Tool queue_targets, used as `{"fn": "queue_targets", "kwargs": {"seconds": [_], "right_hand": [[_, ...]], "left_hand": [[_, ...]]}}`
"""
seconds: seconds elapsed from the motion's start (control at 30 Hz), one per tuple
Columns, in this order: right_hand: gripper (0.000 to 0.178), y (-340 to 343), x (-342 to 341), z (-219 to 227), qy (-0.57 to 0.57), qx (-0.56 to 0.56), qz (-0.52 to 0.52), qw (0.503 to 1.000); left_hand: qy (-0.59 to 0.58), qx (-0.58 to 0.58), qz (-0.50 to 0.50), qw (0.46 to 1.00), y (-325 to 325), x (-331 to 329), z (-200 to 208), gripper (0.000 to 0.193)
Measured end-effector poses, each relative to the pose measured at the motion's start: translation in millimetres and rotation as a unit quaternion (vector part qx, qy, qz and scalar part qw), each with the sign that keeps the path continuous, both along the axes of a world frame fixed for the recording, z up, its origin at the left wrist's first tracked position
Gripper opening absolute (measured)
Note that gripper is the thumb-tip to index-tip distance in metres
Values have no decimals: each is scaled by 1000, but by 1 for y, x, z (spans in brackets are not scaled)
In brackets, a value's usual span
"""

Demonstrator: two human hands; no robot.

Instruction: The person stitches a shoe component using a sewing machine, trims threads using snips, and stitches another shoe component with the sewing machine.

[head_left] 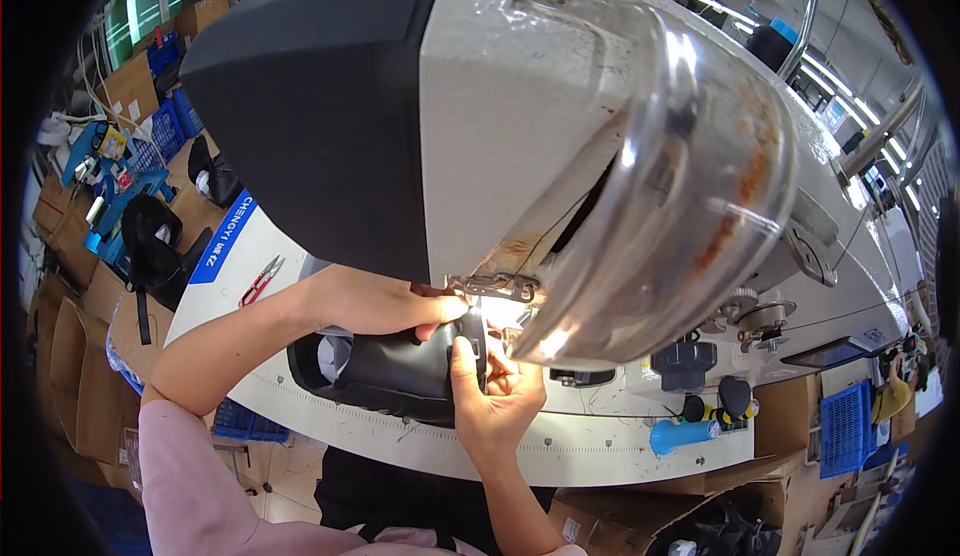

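Beneath the sewing machine [500, 126], a black piece [395, 371] is lying left of the half-curled right hand [492, 404], which is pinching its end, left hand [382, 302], nearly closed, is gripping its far edge.

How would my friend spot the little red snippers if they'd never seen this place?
Start at the big sewing machine, then find the white table under it. Go left, between the blue strip and the person's left forearm. The small red snippers lie there, their red body and metal tips setting them apart from the flat blue strip.
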State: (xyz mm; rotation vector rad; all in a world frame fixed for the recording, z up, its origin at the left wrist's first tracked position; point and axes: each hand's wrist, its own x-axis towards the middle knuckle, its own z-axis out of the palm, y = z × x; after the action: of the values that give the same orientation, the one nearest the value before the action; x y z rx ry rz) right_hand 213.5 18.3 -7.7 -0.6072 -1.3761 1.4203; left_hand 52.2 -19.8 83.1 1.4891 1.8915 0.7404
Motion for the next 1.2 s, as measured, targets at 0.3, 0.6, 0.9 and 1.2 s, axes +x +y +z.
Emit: {"fn": "queue_targets", "kwargs": {"seconds": [0.3, 0.6, 0.9, 1.2], "right_hand": [[32, 0, 7, 4, -44, -4, 47, 998], [39, -10, 2, 6, -28, -11, 32, 999], [44, -10, -9, 17, -21, -18, 16, 1000], [52, -14, -15, 20, -34, 27, -12, 999]], "left_hand": [[-41, -53, 11, 998, 4, -2, -5, 37], [-73, -44, -23, 996, 3, -4, 13, 30], [17, -69, -68, 995, 13, -19, 15, 34], [68, 22, -162, 984, 27, -42, 4, 38]]}}
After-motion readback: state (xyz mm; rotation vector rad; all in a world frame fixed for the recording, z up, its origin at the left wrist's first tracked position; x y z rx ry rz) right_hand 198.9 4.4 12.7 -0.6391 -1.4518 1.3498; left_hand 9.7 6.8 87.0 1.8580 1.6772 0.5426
